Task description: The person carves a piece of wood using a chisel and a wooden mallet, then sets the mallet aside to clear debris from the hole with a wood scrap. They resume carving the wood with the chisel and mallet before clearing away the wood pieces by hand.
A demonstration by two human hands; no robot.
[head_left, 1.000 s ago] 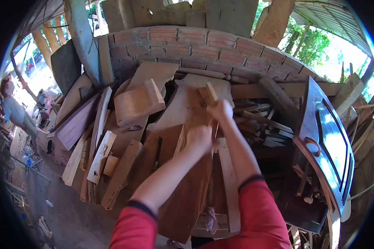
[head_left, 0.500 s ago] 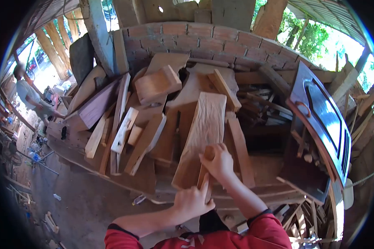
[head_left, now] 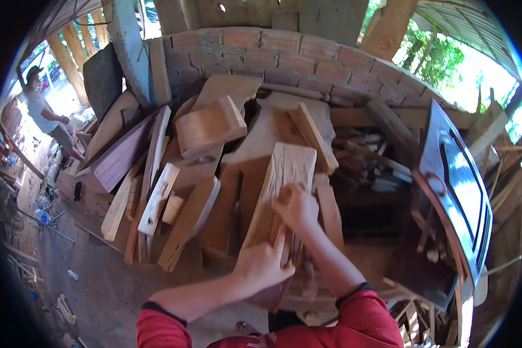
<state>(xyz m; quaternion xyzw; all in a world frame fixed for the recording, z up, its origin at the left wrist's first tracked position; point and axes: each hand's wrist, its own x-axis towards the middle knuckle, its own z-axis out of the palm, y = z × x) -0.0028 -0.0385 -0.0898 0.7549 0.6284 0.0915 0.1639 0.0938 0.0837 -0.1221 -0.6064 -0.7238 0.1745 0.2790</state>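
Observation:
A long pale board [head_left: 293, 165] with a rippled face slopes toward me on the bench. On it lies a narrow wooden block [head_left: 279, 239], mostly covered by my hands, so its exact kind does not show. My right hand [head_left: 298, 210] is closed around the block's far end. Lower down, my left hand [head_left: 263, 264] is closed on the near end, with its index finger stretched along the side. Another plank [head_left: 329, 214] lies just right of the board.
Several offcuts, including a holed pale strip [head_left: 158, 200] and a curved block [head_left: 210, 127], lie on the left. A glossy dark panel [head_left: 455, 185] leans at the right. Behind runs a brick wall [head_left: 243, 49]. A person [head_left: 46, 116] stands at far left.
Both hands and the block have shifted slightly left, and my right hand sits further up the board. My view has moved a little. The person at far left is more upright.

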